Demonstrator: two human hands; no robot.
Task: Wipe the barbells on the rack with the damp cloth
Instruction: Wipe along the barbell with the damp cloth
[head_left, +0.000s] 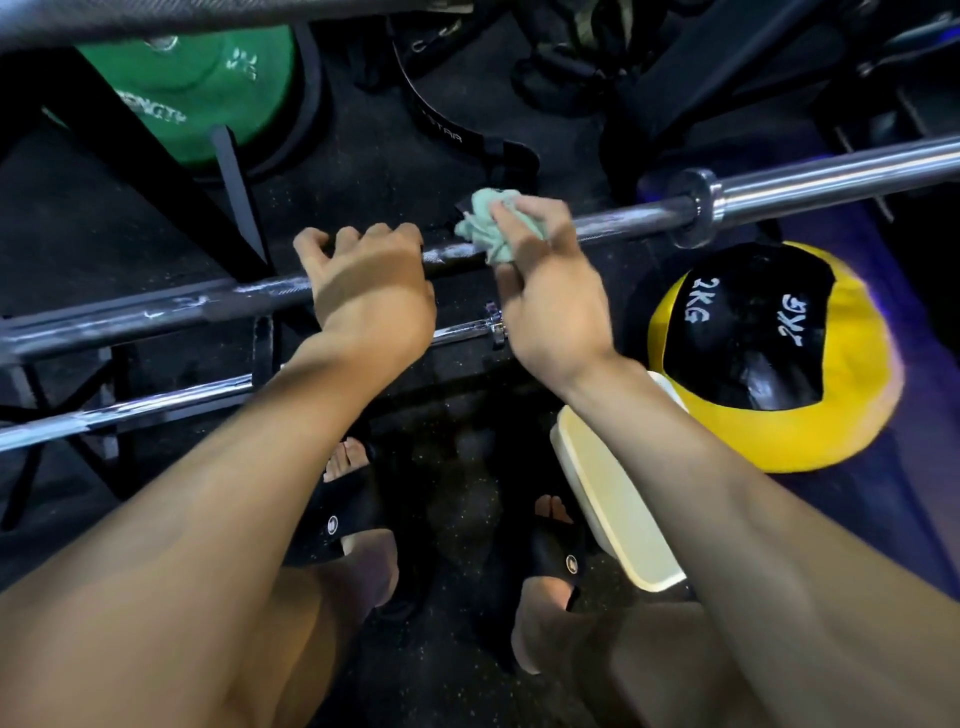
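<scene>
Two hands working one bar (613, 218) — left (371, 280) curling round it, right (545, 275) pressing the bunched cloth (485, 228) on; white smears remaining, lower bar (156, 402) probably waiting.

Both forearms extend forward and down, bare. Left hand (371, 291) palm-down, fingers (358, 236) curled over the barbell (623, 218). Right hand (550, 291) just beside it, fingers bunching the cloth (483, 223) against the same bar.
</scene>
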